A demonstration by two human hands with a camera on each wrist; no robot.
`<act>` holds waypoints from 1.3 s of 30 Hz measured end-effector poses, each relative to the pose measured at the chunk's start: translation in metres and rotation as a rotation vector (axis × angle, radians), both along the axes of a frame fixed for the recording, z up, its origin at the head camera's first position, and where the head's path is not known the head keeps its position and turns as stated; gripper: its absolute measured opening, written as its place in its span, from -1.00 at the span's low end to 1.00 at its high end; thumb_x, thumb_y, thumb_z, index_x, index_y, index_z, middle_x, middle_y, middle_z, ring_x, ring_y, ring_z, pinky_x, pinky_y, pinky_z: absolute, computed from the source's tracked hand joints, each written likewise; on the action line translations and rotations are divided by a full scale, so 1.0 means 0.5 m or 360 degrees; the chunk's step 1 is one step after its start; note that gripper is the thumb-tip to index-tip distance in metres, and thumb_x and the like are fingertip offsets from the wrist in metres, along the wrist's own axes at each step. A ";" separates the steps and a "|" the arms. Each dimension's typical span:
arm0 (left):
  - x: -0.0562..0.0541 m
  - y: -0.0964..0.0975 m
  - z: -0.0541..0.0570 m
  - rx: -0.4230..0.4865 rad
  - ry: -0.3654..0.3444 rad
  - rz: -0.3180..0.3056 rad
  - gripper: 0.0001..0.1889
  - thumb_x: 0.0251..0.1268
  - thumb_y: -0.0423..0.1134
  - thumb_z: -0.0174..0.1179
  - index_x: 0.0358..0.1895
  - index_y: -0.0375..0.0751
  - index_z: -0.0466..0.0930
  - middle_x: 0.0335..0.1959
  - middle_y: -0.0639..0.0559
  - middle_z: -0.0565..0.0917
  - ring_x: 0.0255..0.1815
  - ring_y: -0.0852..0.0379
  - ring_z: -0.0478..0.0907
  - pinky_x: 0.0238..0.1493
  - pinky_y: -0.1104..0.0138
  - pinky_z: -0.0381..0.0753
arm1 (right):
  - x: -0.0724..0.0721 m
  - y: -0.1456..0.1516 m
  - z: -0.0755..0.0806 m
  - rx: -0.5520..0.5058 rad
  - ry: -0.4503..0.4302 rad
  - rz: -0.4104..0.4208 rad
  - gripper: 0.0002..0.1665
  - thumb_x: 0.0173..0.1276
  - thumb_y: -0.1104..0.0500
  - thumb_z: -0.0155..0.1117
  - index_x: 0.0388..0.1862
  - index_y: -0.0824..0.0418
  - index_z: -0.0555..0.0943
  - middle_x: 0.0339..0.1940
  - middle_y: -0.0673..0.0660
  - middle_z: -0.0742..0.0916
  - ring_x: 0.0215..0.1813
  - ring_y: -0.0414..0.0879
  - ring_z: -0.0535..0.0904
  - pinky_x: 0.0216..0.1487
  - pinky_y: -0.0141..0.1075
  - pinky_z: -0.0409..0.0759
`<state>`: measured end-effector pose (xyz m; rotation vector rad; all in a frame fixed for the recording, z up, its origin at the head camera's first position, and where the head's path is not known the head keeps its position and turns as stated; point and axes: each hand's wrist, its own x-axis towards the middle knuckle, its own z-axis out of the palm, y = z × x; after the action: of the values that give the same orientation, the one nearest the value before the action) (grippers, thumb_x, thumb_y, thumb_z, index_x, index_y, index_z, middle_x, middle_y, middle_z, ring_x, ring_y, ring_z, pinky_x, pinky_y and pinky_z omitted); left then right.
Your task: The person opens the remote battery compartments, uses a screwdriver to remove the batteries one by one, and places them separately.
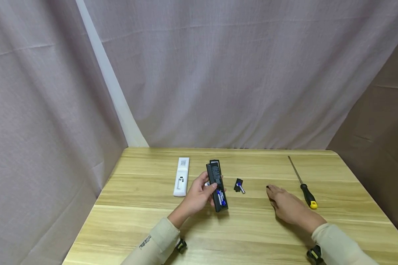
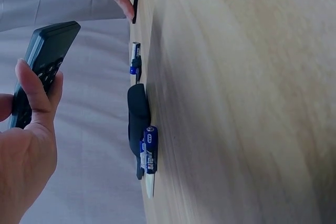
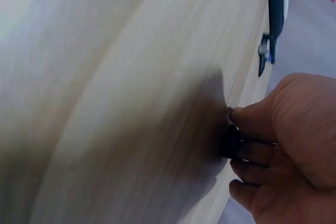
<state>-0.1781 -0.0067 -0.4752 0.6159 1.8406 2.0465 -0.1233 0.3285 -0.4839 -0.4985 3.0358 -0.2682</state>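
My left hand [image 1: 197,195] grips a black remote control [image 1: 216,173] above the table, its back turned up. Blue-and-silver batteries [image 1: 220,198] lie in the uncovered compartment at its near end; its button side shows in the left wrist view. Down at the tabletop to the right, my right hand [image 1: 286,207] pinches a small flat black piece [image 3: 230,142] between thumb and fingers, most of it hidden from the head view. Another black remote [image 2: 137,111] lies on the table, partly behind the held one, with blue batteries [image 2: 150,150] by it.
A white remote [image 1: 181,176] lies back up at the left, its compartment uncovered. Between my hands, a blue-and-silver battery [image 1: 240,187] rests against a small black cover [image 1: 237,188]. A screwdriver [image 1: 306,191] with a black-and-yellow handle lies right of my right hand. Curtains surround the wooden table [image 1: 252,235].
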 end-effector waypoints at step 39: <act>-0.009 -0.012 0.002 0.0039 0.0024 -0.0004 -0.51 0.70 -0.40 -0.04 0.58 -0.25 0.24 0.40 -0.36 0.61 0.03 -0.12 0.84 -0.51 0.38 0.76 | 0.077 -0.030 0.055 -0.0180 0.0254 0.0056 -0.55 0.47 0.32 0.39 0.31 0.32 0.70 0.45 0.32 0.68 0.41 0.27 0.67 0.29 0.11 0.73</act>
<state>-0.1825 -0.0127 -0.4745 0.6413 1.8251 2.0712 -0.0847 0.3134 -0.4563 -0.6085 3.1751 -0.4203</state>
